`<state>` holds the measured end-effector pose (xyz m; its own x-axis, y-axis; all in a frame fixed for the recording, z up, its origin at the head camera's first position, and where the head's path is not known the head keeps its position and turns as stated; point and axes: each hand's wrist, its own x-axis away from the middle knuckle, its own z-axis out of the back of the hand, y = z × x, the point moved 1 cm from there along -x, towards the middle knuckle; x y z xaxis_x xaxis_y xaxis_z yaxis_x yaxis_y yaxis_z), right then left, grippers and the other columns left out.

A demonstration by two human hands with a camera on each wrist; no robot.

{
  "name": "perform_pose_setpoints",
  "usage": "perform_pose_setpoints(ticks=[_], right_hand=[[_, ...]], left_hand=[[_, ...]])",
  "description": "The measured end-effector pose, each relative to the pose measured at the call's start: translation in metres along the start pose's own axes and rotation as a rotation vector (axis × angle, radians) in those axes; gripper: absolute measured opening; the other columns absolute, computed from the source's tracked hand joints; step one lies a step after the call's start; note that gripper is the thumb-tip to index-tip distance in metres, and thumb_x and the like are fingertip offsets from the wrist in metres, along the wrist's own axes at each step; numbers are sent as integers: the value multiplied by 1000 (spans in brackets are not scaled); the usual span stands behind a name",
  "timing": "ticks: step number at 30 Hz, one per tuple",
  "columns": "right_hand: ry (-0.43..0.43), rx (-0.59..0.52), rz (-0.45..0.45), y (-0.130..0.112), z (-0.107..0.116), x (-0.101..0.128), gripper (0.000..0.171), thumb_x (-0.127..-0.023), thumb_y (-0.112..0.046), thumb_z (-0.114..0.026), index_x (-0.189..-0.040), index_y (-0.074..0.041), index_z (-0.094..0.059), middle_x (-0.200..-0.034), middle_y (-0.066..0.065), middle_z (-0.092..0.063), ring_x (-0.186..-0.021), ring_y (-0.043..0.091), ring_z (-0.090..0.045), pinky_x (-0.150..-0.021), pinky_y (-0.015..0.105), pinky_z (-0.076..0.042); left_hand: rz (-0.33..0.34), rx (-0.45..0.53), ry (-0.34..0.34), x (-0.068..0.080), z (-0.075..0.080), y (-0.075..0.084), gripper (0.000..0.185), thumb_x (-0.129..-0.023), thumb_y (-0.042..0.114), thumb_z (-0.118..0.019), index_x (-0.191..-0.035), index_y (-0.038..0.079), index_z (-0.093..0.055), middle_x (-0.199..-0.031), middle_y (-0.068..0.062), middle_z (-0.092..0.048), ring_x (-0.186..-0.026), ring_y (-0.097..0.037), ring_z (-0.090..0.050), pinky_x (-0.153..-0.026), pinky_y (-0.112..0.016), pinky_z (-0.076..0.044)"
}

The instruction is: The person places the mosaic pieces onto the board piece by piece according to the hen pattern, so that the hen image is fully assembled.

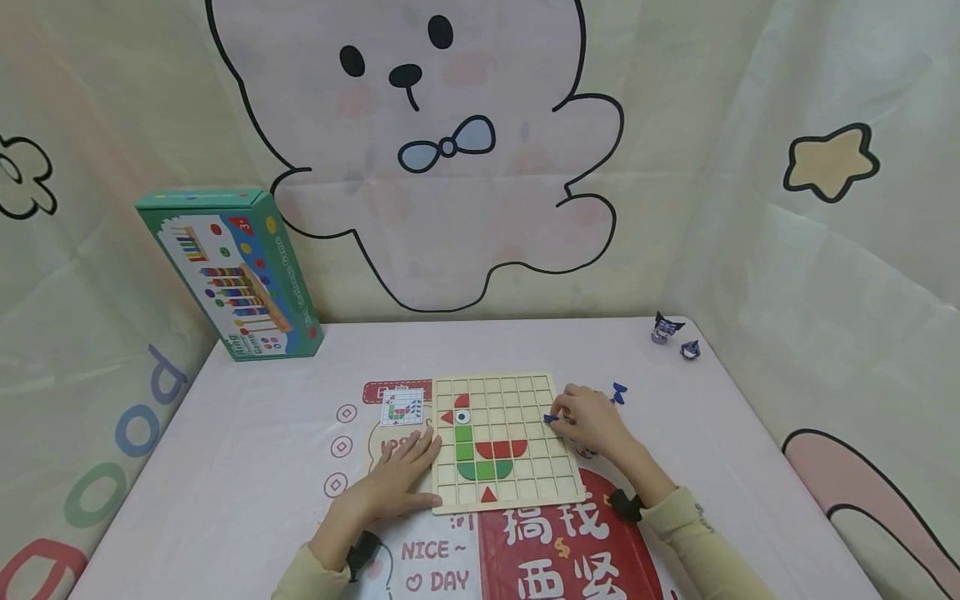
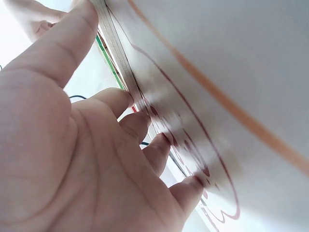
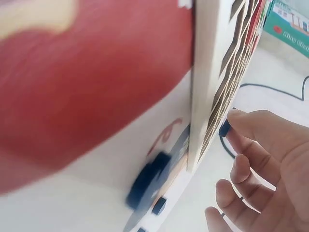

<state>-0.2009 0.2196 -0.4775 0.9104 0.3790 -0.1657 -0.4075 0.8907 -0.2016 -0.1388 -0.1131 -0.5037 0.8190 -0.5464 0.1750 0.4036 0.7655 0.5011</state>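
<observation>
Pressing down flat, the left hand (image 1: 401,477) has its fingers spread and straight on the pink tablecloth (image 1: 247,467), fingertips touching the left edge of the wooden grid board (image 1: 566,475). The left wrist view shows the same thing up close: fingers (image 2: 123,99) laid out against the board's edge (image 2: 116,46), not gripping anything.

On the other side, the right hand (image 1: 592,421) rests at the board's right edge and pinches a small blue piece (image 1: 551,418) between thumb and fingertip, right over the outer column of cells. From the right wrist view that blue piece (image 3: 224,128) sits at the fingertip just beside the board's rim (image 3: 203,96), and a couple more blue bits (image 3: 147,179) lie blurry on the cloth nearby.

The board already has a figure in it made of red, green and white tiles (image 1: 483,450). A small pattern card (image 1: 401,410) lies just off the board's top left corner. One more blue piece (image 1: 618,393) sits on the cloth past the right hand.

Further back, a green toy box (image 1: 232,271) stands at the left rear corner, and two little dark figurines (image 1: 671,333) sit near the right rear corner, in front of the cartoon bear backdrop (image 1: 450,150).
</observation>
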Motion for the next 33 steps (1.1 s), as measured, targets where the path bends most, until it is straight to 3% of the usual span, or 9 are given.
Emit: perform_pose_setpoints(ticks=[11, 25, 33], right_hand=[[-39, -9, 52, -19, -5, -10, 14, -75, -28, -76, -81, -18, -69, -80, -2, -58, -71, 12, -53, -64, 30, -45], [-57, 18, 173, -36, -14, -17, 9, -77, -24, -75, -82, -20, -70, -74, -7, -51, -63, 7, -39, -59, 25, -34], [-89, -2, 195, -40, -15, -20, 12, -77, -14, -70, -84, -23, -71, -76, -6, -52, -66, 9, -43, -64, 32, -38]], left_hand=[[8, 5, -6, 0, -1, 0, 88, -81, 54, -60, -149, 13, -21, -156, -8, -12, -143, -32, -8, -112, -59, -3], [1, -1, -1, 0, 0, 0, 87, -81, 53, -60, -148, 12, -22, -155, -9, -13, -142, -34, -10, -111, -60, -4], [2, 0, -3, 0, 1, 0, 88, -81, 55, -59, -148, 12, -22, -156, -10, -13, -142, -34, -9, -111, -60, -4]])
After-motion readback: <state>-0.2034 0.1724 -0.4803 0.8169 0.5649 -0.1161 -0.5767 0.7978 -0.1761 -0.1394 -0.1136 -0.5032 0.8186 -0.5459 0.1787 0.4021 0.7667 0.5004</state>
